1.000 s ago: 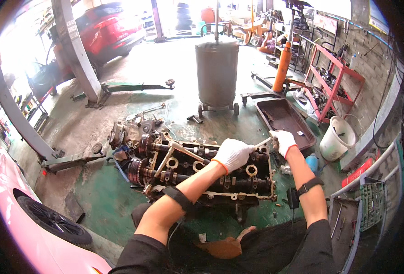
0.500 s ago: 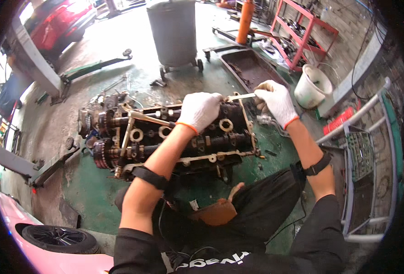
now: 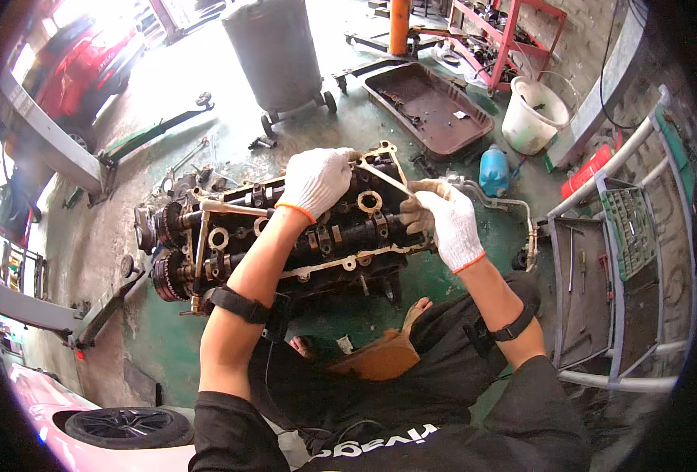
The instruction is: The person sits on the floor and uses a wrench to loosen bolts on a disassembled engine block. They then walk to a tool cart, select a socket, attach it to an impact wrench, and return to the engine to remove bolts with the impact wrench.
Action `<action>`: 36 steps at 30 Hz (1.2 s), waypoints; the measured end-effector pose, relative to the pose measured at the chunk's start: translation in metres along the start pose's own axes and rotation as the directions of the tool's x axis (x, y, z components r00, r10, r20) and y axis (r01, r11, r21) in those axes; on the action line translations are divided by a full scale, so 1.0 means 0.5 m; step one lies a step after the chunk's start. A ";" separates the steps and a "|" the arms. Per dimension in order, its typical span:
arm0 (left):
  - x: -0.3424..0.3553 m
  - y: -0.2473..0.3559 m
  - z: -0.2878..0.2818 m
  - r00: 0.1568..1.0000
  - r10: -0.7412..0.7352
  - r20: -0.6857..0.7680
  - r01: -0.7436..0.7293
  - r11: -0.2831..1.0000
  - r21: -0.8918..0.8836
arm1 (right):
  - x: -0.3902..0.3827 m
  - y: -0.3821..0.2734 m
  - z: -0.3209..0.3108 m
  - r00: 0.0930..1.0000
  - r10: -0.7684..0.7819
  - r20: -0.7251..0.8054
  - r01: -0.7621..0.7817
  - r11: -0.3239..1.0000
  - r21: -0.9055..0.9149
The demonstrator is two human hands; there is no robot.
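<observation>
Both my gloved hands have closed in over the far end of the cylinder head point(image 3: 285, 236) on the green floor, left hand point(image 3: 315, 181) now pressed down on it, right hand point(image 3: 443, 222) clenched around the slim metal tool point(image 3: 386, 179) angled across that corner.

Greasy cyl head point(image 3: 285, 236) on green floor; thin metal bar point(image 3: 385, 179) slanting across top.

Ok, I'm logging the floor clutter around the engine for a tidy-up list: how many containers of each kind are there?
Grey drum on wheels: 1
Brown drip tray: 1
White bucket: 1
Blue jug: 1
Total: 4
</observation>
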State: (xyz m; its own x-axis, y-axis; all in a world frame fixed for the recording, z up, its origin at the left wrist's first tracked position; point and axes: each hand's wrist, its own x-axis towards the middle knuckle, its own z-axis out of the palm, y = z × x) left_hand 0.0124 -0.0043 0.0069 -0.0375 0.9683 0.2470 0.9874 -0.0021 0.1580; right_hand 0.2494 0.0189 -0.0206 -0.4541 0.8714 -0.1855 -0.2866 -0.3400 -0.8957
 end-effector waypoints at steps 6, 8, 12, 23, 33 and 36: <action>0.006 0.001 -0.011 0.999 -0.035 0.041 0.038 0.994 -0.101 | -0.019 0.009 0.019 0.995 -0.090 -0.049 0.083 0.988 -0.128; 0.009 -0.001 -0.009 0.998 -0.057 0.019 0.059 0.985 -0.164 | -0.018 0.013 0.022 0.985 -0.143 -0.097 0.141 0.990 -0.027; 0.022 -0.016 0.000 0.993 -0.105 -0.057 0.079 0.936 -0.343 | -0.009 0.013 0.013 0.994 -0.082 -0.067 0.076 0.993 -0.092; 0.073 -0.070 0.012 0.982 -0.122 0.147 0.165 0.928 -0.335 | -0.002 -0.004 -0.004 0.999 0.003 0.050 0.004 0.989 -0.147; 0.112 -0.076 0.000 0.905 -0.020 0.426 0.212 0.889 -0.407 | -0.009 -0.003 -0.013 0.996 0.022 0.081 -0.012 0.992 -0.128; 0.116 -0.077 0.002 0.849 -0.104 0.518 0.352 0.843 -0.408 | -0.009 -0.005 -0.013 0.995 0.030 0.091 -0.021 0.995 -0.100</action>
State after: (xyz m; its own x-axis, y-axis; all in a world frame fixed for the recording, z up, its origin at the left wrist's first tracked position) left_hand -0.0276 0.0520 0.0141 -0.0554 0.9518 -0.3016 0.7562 0.2372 0.6099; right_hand 0.2576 0.0184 -0.0201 -0.5377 0.8249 -0.1745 -0.1912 -0.3209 -0.9276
